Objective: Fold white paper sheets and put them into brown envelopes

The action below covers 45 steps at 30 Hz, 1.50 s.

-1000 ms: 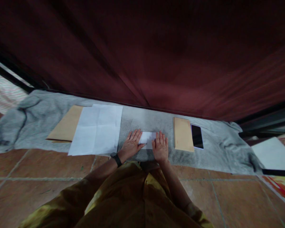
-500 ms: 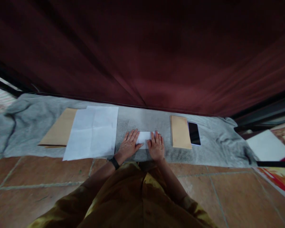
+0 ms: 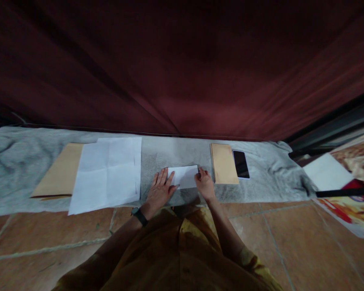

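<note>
A small folded white paper (image 3: 185,176) lies on a grey cloth (image 3: 261,178) spread over the tiled floor. My left hand (image 3: 159,189) rests flat on the paper's left end, fingers stretched out. My right hand (image 3: 204,184) has its fingers curled at the paper's right edge, pinching it. A black band sits on my left wrist.
Unfolded white sheets (image 3: 107,173) lie to the left, over a brown envelope (image 3: 59,176). To the right are a stack of brown envelopes (image 3: 223,168) and a dark phone (image 3: 240,164). A dark red curtain (image 3: 182,68) hangs behind. White paper (image 3: 326,172) and a colourful mat lie far right.
My right hand has moved from lying flat on the paper to gripping its right edge, so more of the paper shows. The camera has shifted a little.
</note>
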Available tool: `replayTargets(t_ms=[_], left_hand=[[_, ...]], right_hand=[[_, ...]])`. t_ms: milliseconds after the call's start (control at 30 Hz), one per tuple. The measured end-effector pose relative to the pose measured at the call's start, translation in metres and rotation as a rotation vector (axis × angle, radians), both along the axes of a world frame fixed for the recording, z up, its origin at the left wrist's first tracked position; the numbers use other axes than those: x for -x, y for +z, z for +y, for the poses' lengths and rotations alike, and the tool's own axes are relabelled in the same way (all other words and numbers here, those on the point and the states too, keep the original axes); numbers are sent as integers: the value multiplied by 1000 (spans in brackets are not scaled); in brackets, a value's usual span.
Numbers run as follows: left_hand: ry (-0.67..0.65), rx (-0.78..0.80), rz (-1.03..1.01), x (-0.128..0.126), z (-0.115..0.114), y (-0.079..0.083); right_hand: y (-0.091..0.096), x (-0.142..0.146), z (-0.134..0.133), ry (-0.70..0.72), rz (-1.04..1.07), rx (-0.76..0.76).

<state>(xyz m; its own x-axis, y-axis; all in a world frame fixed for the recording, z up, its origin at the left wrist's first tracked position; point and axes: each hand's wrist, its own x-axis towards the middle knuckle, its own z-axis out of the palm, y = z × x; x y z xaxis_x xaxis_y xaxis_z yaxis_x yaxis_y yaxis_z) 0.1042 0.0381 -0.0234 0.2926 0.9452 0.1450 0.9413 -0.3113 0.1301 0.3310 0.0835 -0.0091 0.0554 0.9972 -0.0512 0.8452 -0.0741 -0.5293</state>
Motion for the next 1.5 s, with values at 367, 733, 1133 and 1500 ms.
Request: replayTargets(t_ms=[367, 733, 1133, 1500], left_hand=[[-6, 14, -2, -2, 4, 0], [-81, 33, 16, -9, 4, 8], [-178, 42, -29, -25, -9, -2], [-50, 33, -51, -36, 6, 0]], right_hand=[[-13, -7, -8, -67, -44, -83], [-19, 33, -21, 343, -128, -285], [-29, 33, -28, 312, -289, -255], [-29, 34, -29, 304, -296, -264]])
